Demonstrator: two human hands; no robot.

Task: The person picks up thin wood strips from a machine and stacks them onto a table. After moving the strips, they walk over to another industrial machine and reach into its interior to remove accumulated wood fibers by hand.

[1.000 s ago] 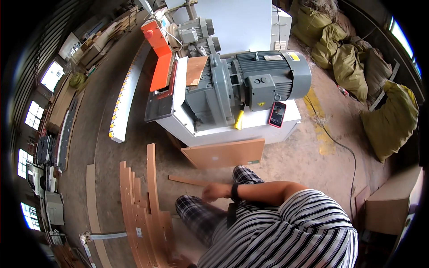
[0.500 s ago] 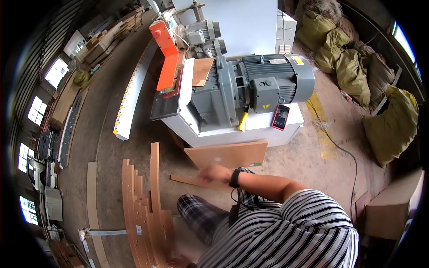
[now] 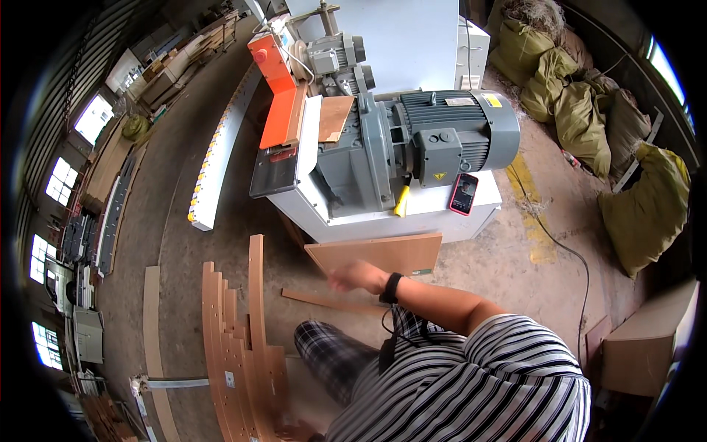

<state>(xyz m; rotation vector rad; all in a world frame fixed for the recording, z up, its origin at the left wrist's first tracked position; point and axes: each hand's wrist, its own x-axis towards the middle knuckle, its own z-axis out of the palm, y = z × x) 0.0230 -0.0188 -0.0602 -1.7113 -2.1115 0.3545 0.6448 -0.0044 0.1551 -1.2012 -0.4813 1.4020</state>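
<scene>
My right hand (image 3: 358,277), a dark band on its wrist, hangs in front of a light brown panel (image 3: 394,253) that leans on the machine's white base. Its fingers are blurred and no object shows in them. My left hand (image 3: 297,432) shows only in part at the lower edge, beside a stack of brown wooden boards (image 3: 254,376); its fingers are smeared and I cannot tell whether they touch it. A thin brown strip (image 3: 317,297) lies on the floor below my right hand. On the machine, a brown strip (image 3: 297,114) lies along the orange guard (image 3: 282,121).
Ahead stands the machine with a large grey motor (image 3: 449,132); a phone (image 3: 463,194) and a yellow-handled tool (image 3: 401,200) rest on its base. A white roller rail (image 3: 221,158) extends at left. Right are stuffed sacks (image 3: 582,129), a cable (image 3: 567,249) and a cardboard box (image 3: 644,353).
The brown strip on the machine has come farther out along the orange guard, toward me. My right hand has moved slightly up and to the right.
</scene>
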